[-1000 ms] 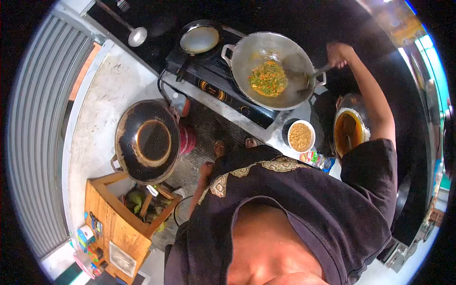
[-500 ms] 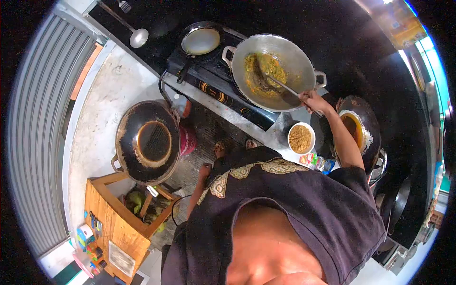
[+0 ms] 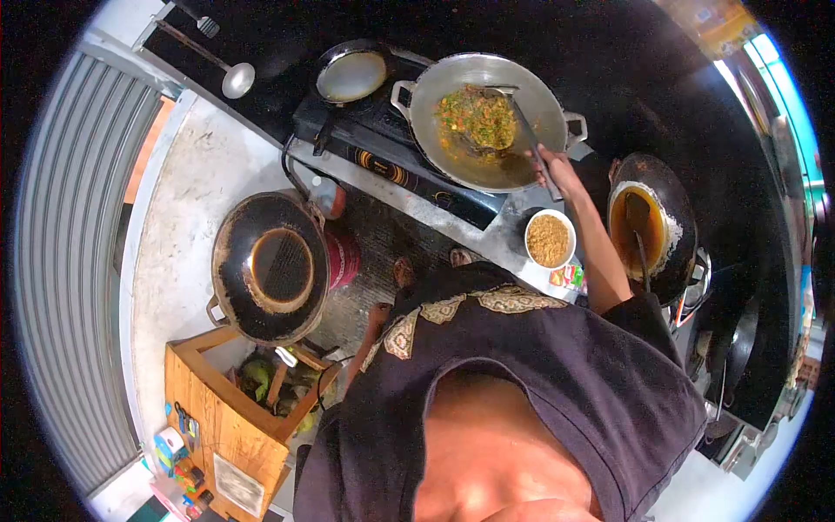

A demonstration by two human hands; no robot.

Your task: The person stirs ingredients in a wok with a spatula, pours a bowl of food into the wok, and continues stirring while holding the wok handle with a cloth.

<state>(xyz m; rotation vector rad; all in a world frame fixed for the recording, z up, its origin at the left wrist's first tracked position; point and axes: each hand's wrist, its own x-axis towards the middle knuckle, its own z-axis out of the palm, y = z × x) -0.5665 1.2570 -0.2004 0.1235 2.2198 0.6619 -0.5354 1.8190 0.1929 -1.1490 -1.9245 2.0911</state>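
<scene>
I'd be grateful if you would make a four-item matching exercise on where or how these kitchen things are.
1. spatula
2. bowl
3. ladle
4. small frying pan

A. on the stove, beside the silvery wok
B. held in the right hand
C. on the dark surface, toward the view's upper left
D. white, holding brown crumbly contents

Pairs: 1-B, 2-D, 3-C, 4-A

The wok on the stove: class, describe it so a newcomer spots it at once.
Start from the black stove, top centre. On its right side sits the wok, with the right hand holding a spatula that reaches inside. Unlike the small frying pan beside it, it is wide, pale metal and two-handled.
</scene>
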